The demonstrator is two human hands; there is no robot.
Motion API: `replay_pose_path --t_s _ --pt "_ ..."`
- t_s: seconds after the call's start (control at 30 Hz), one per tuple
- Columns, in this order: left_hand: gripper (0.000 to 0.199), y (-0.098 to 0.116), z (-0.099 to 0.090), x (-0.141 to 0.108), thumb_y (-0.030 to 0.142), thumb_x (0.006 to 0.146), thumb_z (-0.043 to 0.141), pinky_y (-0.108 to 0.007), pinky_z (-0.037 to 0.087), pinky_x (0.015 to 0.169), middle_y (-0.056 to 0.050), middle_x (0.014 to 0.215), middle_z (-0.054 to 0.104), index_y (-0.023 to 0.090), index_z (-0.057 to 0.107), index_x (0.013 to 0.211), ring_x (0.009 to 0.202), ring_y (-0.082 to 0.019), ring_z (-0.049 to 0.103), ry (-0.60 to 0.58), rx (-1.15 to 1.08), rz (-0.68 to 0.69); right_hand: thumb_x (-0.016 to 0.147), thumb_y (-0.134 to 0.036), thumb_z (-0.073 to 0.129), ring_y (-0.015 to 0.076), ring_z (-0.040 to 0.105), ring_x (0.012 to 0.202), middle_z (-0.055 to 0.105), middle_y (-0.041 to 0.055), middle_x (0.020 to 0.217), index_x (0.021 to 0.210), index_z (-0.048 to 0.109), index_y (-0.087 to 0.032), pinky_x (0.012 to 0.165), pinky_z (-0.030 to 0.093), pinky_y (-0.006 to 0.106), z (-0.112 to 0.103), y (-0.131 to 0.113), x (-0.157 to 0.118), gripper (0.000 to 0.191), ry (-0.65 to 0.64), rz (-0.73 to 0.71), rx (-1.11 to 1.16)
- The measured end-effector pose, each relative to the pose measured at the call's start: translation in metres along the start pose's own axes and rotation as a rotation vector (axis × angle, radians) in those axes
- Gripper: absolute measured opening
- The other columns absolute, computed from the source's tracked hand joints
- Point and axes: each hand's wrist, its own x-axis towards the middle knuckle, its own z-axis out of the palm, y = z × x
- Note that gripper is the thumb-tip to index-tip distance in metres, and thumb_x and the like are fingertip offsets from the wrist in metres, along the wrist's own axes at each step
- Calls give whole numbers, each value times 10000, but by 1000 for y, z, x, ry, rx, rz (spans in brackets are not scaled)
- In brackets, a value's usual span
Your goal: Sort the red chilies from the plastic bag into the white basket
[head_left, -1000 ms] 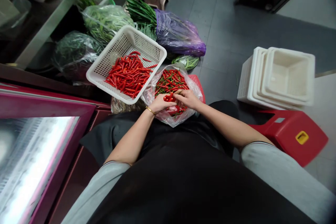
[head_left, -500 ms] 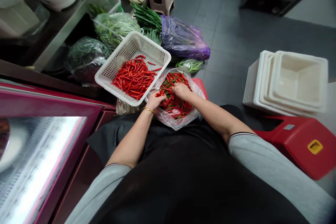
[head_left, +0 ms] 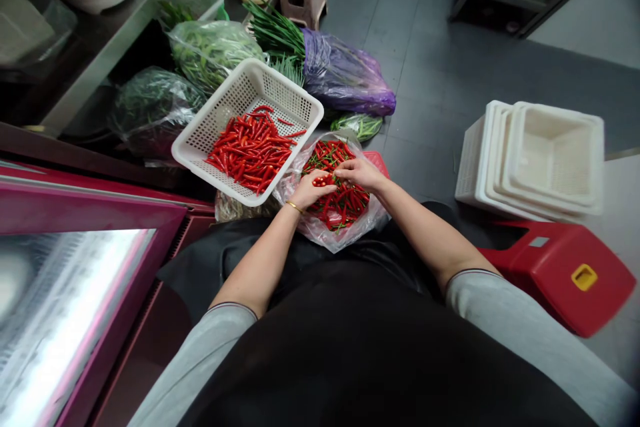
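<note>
Dark grey floor tiles [head_left: 425, 73] stretch out beyond our hands. Well to the right of our right hand [head_left: 359, 174], we have a stack of white rectangular plastic baskets [head_left: 553, 153], with a red plastic object with a yellow-rimmed opening [head_left: 565, 273] nearer to us. Just beyond and left of our left hand [head_left: 311, 189], a white perforated rectangular plastic basket [head_left: 197, 140] sits tilted, holding a heap of slim red chillies [head_left: 250, 150]. Farther beyond our hands lies a purple plastic bag [head_left: 347, 73], long green stalks [head_left: 275, 30] reaching out of its left end. Right beneath our hands, a crumpled clear plastic bag [head_left: 330, 240] lies open, full of red chillies with green stems [head_left: 350, 203]. Our left hand is curled around a small bunch of red chillies [head_left: 321, 181], their ends showing by the thumb. Our right hand, fingers bent inward, meets that bunch; we cannot tell whether its fingertips pinch one. Smallest is the thin gold-coloured bracelet [head_left: 294, 206] on our left wrist.
</note>
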Motion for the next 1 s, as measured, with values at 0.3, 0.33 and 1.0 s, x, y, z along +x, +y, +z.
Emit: replay_pose_path --t_s 0.3,0.33,1.0 --pt "332 11 11 -17 263 703 771 -342 589 653 -65 679 706 96 647 961 605 -192 689 -58 -675 -392 772 -369 598 132 546 691 654 20 773 831 663 -149 674 432 269 9 -7 1 236 408 -256 -143" --pt "312 13 11 -17 236 706 764 -327 588 640 -57 669 703 98 649 960 595 -185 687 -22 -686 -379 769 -373 606 133 548 696 651 21 800 879 650 -157 672 441 270 12 -5 -1 247 456 -258 -97" --pt "467 29 11 -36 437 619 787 -178 233 377 45 537 561 164 489 852 357 -38 397 -11 -373 -209 908 -324 452 149 580 689 683 90 794 736 653 -144 615 391 242 37 -3 -35 319 329 -136 -653"
